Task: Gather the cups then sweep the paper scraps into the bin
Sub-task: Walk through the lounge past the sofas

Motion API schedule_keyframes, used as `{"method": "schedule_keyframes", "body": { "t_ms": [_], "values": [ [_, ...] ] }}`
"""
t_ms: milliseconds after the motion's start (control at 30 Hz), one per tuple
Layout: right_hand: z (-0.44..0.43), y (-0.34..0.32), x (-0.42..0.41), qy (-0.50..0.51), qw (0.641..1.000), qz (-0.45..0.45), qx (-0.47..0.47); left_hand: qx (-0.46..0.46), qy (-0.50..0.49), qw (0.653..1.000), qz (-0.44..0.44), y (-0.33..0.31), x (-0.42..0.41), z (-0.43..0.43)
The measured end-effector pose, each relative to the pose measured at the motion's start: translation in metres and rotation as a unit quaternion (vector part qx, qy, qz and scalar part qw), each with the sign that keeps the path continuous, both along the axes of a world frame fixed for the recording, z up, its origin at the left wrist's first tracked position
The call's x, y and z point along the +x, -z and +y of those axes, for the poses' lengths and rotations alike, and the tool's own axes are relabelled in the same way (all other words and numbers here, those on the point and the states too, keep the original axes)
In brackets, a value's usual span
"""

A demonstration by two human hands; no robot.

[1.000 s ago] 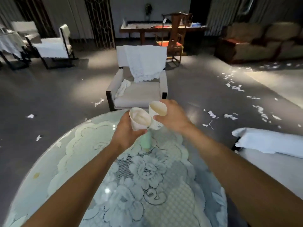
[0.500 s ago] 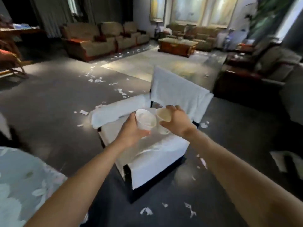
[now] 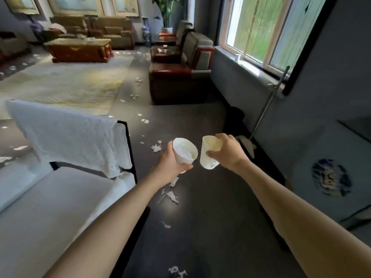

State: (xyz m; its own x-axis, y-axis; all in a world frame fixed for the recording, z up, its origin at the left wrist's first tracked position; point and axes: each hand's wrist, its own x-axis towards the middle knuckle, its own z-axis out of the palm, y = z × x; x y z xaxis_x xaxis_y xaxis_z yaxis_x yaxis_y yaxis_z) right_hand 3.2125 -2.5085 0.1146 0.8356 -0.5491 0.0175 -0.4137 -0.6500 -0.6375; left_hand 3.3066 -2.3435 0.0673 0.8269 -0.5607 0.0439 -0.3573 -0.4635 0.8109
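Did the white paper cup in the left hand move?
Yes: the white paper cup went from above the lace table to over dark floor beside the white-draped armchair.

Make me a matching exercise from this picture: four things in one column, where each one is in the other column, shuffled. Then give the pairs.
Things
1. plain white cup
2. cup with dark marks on its side
3. white cloth
4. long pole

Places
A. leaning on the wall beneath the window
B. gripped by the right hand
C. draped over the back of the chair
D. gripped by the left hand

Pairs: 1-D, 2-B, 3-C, 4-A
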Motion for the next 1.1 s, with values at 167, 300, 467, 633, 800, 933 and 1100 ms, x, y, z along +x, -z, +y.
{"method": "schedule_keyframes", "body": {
  "t_ms": [167,300,467,633,800,933,1100],
  "values": [
    [-0.097,0.002,0.048,0.05,0.999,0.018,0.0,0.039,0.069,0.996,-0.041,-0.005,0.09,-0.105],
    [-0.175,0.007,0.076,0.108,0.994,0.021,0.017,0.056,0.084,0.994,-0.047,-0.006,0.141,-0.194],
    [-0.288,0.026,0.128,0.14,0.989,0.038,0.013,0.065,0.15,0.986,-0.036,0.014,0.196,-0.326],
    [-0.433,0.03,0.21,0.126,0.991,0.033,0.004,0.065,0.181,0.981,-0.036,0.016,0.265,-0.472],
    [-0.565,0.017,0.301,0.124,0.992,0.03,0.022,0.036,0.165,0.986,-0.011,-0.004,0.355,-0.595],
    [-0.648,0.019,0.374,0.124,0.991,0.03,0.033,0.031,0.15,0.988,0.003,-0.001,0.424,-0.672],
    [-0.747,0.037,0.474,0.128,0.99,0.038,0.041,0.029,0.168,0.985,-0.001,0.016,0.525,-0.769]
  ]
}}
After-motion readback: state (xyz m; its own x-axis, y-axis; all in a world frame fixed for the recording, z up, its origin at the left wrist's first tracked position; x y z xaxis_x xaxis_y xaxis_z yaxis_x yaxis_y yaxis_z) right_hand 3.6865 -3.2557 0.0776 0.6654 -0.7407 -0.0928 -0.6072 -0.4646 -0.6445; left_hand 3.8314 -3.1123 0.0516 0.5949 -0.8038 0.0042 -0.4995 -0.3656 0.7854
